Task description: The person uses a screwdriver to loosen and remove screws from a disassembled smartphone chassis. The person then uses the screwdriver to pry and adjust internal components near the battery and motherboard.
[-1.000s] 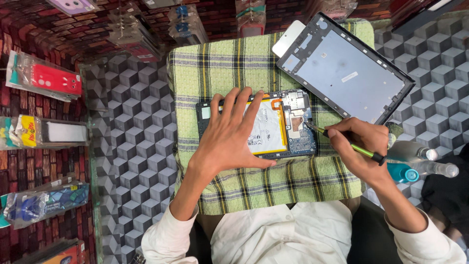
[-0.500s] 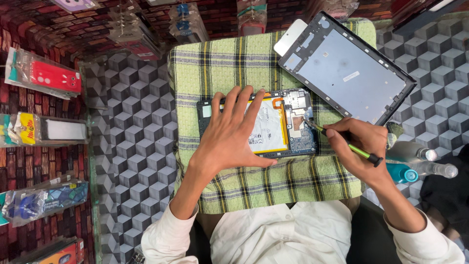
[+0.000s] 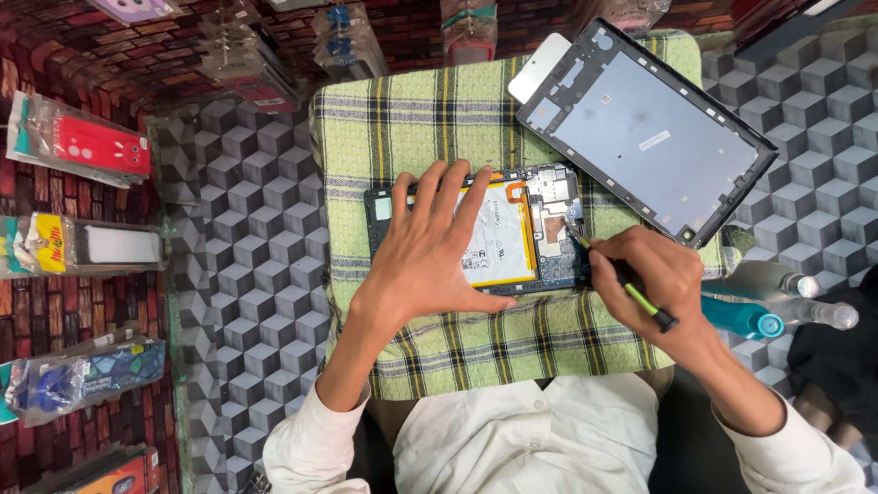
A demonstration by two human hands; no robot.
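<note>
An opened tablet (image 3: pixel 540 220) with its white battery and circuit board exposed lies on a green plaid cloth (image 3: pixel 430 119). My left hand (image 3: pixel 430 256) presses flat on it with fingers spread over the battery. My right hand (image 3: pixel 654 284) grips a thin screwdriver with a green and black handle (image 3: pixel 631 291); its tip touches the circuit board at the tablet's right end. The tablet's detached back cover (image 3: pixel 649 128), grey with a dark frame, rests tilted at the cloth's upper right.
A teal bottle (image 3: pixel 745 318) and clear bottles (image 3: pixel 805 293) lie right of my right hand. Packaged phone cases (image 3: pixel 91 146) hang along the left wall, more packages at the top. The surface around the cloth has a grey cube pattern (image 3: pixel 256 220).
My right hand has shifted the screwdriver tip slightly along the board. The left hand stays pressed on the tablet.
</note>
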